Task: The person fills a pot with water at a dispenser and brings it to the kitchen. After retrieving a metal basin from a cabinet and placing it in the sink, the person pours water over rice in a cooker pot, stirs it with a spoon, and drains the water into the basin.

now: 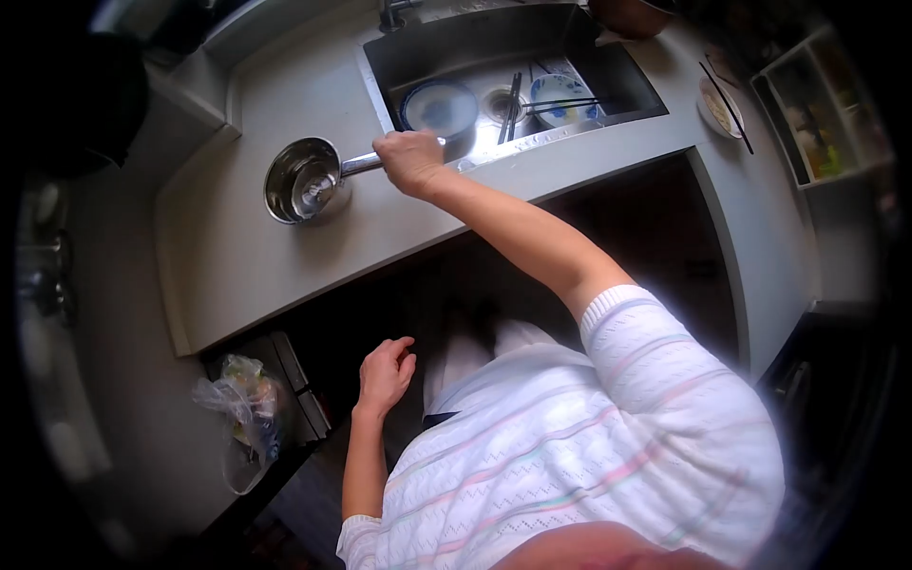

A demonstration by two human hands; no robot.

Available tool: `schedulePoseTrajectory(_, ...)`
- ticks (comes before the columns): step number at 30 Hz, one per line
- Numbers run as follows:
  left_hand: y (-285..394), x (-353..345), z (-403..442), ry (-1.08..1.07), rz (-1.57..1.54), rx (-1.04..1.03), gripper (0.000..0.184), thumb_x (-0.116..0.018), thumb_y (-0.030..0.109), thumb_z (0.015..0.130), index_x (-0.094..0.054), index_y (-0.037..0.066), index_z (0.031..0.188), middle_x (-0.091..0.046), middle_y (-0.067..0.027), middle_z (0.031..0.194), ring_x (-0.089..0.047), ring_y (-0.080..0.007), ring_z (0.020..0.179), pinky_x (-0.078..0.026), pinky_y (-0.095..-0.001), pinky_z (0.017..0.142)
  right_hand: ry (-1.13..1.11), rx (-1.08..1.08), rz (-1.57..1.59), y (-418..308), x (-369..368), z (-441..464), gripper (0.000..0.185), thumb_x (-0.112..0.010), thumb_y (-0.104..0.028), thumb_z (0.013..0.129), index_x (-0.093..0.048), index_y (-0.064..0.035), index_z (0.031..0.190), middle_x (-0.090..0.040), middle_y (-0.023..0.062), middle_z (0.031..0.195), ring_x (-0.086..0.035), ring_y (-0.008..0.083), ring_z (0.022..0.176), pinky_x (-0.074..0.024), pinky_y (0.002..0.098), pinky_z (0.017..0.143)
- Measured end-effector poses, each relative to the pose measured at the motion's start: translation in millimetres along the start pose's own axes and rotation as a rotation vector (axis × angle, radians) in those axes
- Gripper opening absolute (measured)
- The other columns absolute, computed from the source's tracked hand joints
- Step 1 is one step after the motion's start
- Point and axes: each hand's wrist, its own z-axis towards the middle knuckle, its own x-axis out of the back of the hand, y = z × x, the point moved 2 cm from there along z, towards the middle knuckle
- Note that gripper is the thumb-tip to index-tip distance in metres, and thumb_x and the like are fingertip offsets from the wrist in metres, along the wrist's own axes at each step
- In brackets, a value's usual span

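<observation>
A shiny metal saucepan (304, 182) is over the counter to the left of the sink, its handle pointing right. My right hand (410, 163) is wrapped round that handle near the sink's front left corner. Down by my body, below the counter's front edge, my left hand (386, 373) hangs with its fingers partly apart and nothing in it. Inside the pan the bottom looks shiny; whether it holds liquid is unclear.
The metal sink (418, 57) holds a plate (439, 107), a blue-patterned bowl (556, 90) and dark chopsticks (513, 109). Another bowl (719, 106) with chopsticks across it stands right on the counter (323, 90). A plastic bag (249, 404) hangs low left.
</observation>
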Motion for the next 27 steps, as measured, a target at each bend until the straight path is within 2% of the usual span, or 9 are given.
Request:
schedulePoseTrajectory(5,16,8,43,-0.029,0.036,-0.08,0.022,-0.058,0.011,0.074,-0.063,0.005,0.094,-0.058,-0.0104,0.075,-0.059,-0.0275,0.072,-0.047,-0.036,0.066,-0.004,0.027,0.063,-4,0,5,0.012,-0.051,-0.011,0.076,-0.063,-0.0145,0.075,-0.063,0.0047,0.077,-0.063,0.0223,0.077,-0.0426,0.0374,0.062)
schedulePoseTrajectory(8,37,19,72,-0.072,0.059,-0.143,0.023,-0.058,0.012,0.074,-0.062,0.006,0.096,-0.058,-0.0108,0.076,-0.058,-0.0278,0.073,-0.047,-0.0368,0.066,-0.176,0.012,0.13,-9,9,4,0.014,-0.052,-0.008,0.074,-0.057,-0.0091,0.087,-0.059,0.0082,0.085,-0.06,0.0276,0.081,-0.0434,0.0397,0.066)
schedulePoseTrajectory(12,77,41,108,-0.014,0.086,-0.294,0.023,-0.059,0.008,0.073,-0.061,0.004,0.096,-0.058,-0.0119,0.076,-0.058,-0.0265,0.069,-0.047,-0.0334,0.064,-0.443,0.078,0.334,-6,21,3,0.02,-0.054,-0.016,0.078,-0.054,-0.0051,0.095,-0.057,0.0134,0.094,-0.057,0.031,0.09,-0.0444,0.0444,0.074)
schedulePoseTrajectory(14,99,53,124,0.04,0.059,-0.356,0.023,-0.059,0.005,0.074,-0.06,0.003,0.096,-0.058,-0.0126,0.078,-0.058,-0.0268,0.069,-0.047,-0.0329,0.064,-0.536,0.138,0.452,3,43,4,0.027,-0.056,-0.023,0.079,-0.055,-0.0037,0.097,-0.057,0.016,0.099,-0.056,0.032,0.094,-0.0452,0.046,0.078)
schedulePoseTrajectory(15,113,59,131,0.099,0.011,-0.377,0.022,-0.059,0.001,0.073,-0.061,0.002,0.095,-0.058,-0.0126,0.082,-0.058,-0.0272,0.072,-0.047,-0.0323,0.066,-0.572,0.179,0.473,14,53,5,0.036,-0.058,-0.029,0.08,-0.055,-0.0035,0.104,-0.056,0.0156,0.102,-0.055,0.0326,0.097,-0.045,0.0428,0.08)
schedulePoseTrajectory(18,153,69,155,0.299,0.044,-0.433,0.021,-0.06,0.001,0.072,-0.061,0.002,0.094,-0.059,-0.0119,0.085,-0.058,-0.027,0.078,-0.046,-0.0331,0.07,-0.544,0.218,0.562,73,74,2,0.04,-0.057,-0.028,0.08,-0.054,-0.0042,0.112,-0.056,0.0146,0.106,-0.055,0.0318,0.099,-0.0444,0.0405,0.082)
schedulePoseTrajectory(22,173,58,196,0.413,0.357,-0.421,0.021,-0.061,0.005,0.072,-0.062,0.006,0.092,-0.058,-0.0082,0.083,-0.055,-0.0258,0.081,-0.042,-0.037,0.074,-0.604,0.183,0.493,192,106,-16,0.033,-0.056,-0.019,0.084,-0.055,-0.0045,0.114,-0.058,0.0138,0.105,-0.06,0.0256,0.089,-0.0463,0.0354,0.079)
schedulePoseTrajectory(24,174,51,208,0.408,0.357,-0.258,0.02,-0.06,0.005,0.071,-0.062,0.006,0.092,-0.058,-0.0072,0.079,-0.054,-0.0252,0.079,-0.041,-0.0373,0.073,-0.642,0.06,0.535,260,128,-22,0.029,-0.058,-0.014,0.082,-0.058,-0.0029,0.109,-0.062,0.013,0.099,-0.061,0.022,0.083,-0.0483,0.0329,0.074)
schedulePoseTrajectory(27,175,44,215,0.405,0.459,-0.005,0.019,-0.059,0.007,0.072,-0.063,0.007,0.091,-0.058,-0.0065,0.075,-0.053,-0.0251,0.077,-0.041,-0.0376,0.071,-0.521,-0.18,0.699,370,159,-37,0.023,-0.058,-0.013,0.084,-0.06,-0.0004,0.103,-0.064,0.0102,0.089,-0.061,0.0162,0.075,-0.0492,0.0281,0.067)
